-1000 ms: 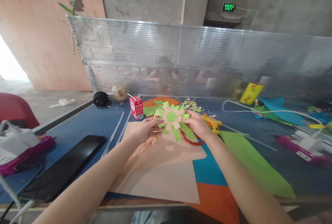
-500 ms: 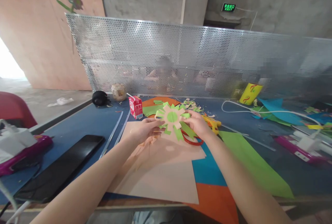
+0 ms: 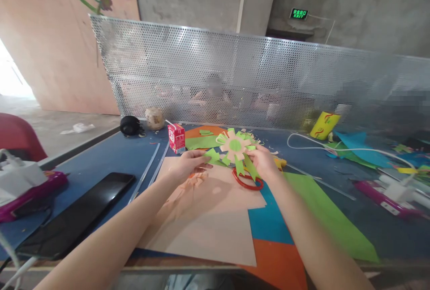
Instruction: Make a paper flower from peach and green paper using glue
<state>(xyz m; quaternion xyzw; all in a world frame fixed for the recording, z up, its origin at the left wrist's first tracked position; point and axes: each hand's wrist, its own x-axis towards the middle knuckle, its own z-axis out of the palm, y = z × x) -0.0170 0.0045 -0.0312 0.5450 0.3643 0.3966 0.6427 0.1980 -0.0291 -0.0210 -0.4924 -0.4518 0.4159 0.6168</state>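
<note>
A paper flower [image 3: 235,145] with peach petals, a round green centre and green strips behind is held up over the middle of the table. My right hand [image 3: 264,160] pinches its right edge. Left of the flower, my left hand [image 3: 193,163] is closed on a green paper strip [image 3: 212,155]; whether that strip joins the flower I cannot tell. Below the hands lie peach paper sheets [image 3: 208,227] and several cut peach paper strips [image 3: 194,181]. Red-handled scissors [image 3: 248,183] rest beneath the flower, their blades hidden.
A red drink carton [image 3: 176,138] with a straw stands behind my left hand. A black phone [image 3: 77,214] lies at the left. Green paper [image 3: 332,214] is at the right, near a purple power strip [image 3: 386,198]. A perforated metal screen [image 3: 188,66] closes off the back.
The flower has moved to the right with my right hand. My left hand has come away from its petals and now grips a green strip at its left.
</note>
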